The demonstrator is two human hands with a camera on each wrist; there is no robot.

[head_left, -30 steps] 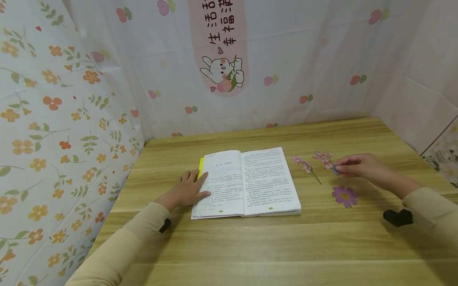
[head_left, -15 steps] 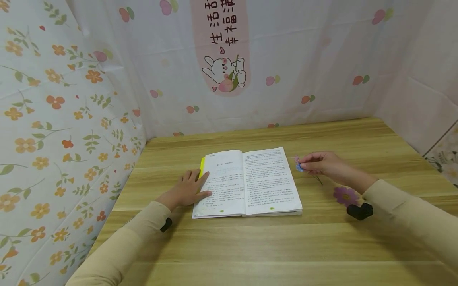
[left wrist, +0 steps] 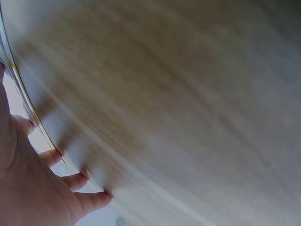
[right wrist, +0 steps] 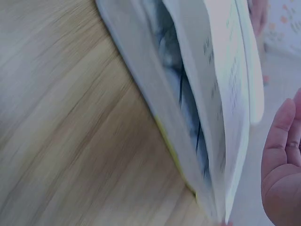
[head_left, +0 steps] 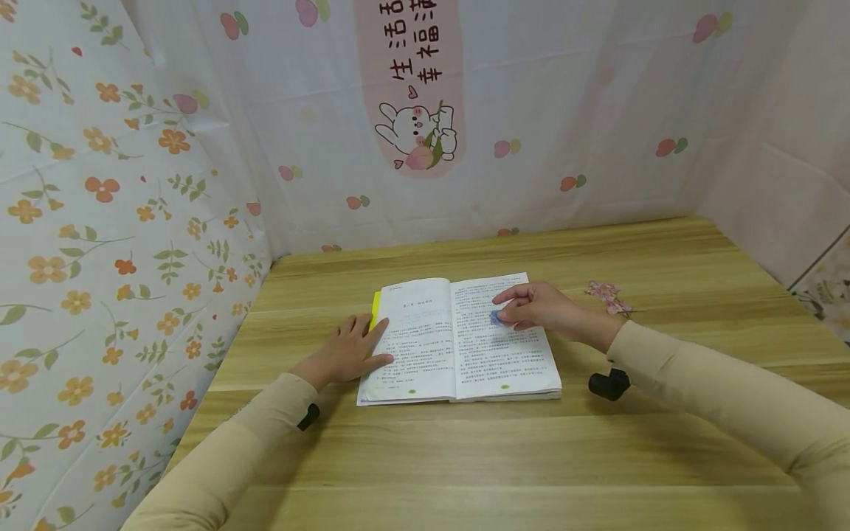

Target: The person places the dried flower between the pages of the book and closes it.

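Observation:
An open book (head_left: 488,361) lies on the table with printed pages facing up. My left hand (head_left: 345,350) rests at its left edge, thumb and index finger on the left page; in the left wrist view, the fingers (left wrist: 96,201) are spread along the tabletop. Over the right page, my right hand (head_left: 531,306) pinches a small blue flower (head_left: 497,318) between thumb and fingertips. The right wrist view shows part of the palm (right wrist: 284,188) beside the book's page edges (right wrist: 225,94); the blue flower is out of sight there.
A pink blossom sprig (head_left: 608,296) lies on the wooden table (head_left: 412,464) right of the book, just behind my right wrist. My right hand and sleeve cover the spots of another sprig and a purple flower. Printed cloth (head_left: 564,110) hangs behind the table and at the left.
My right hand has moved left with the blue flower, from beside the pink sprigs to over the right page. The left hand has stayed on the book.

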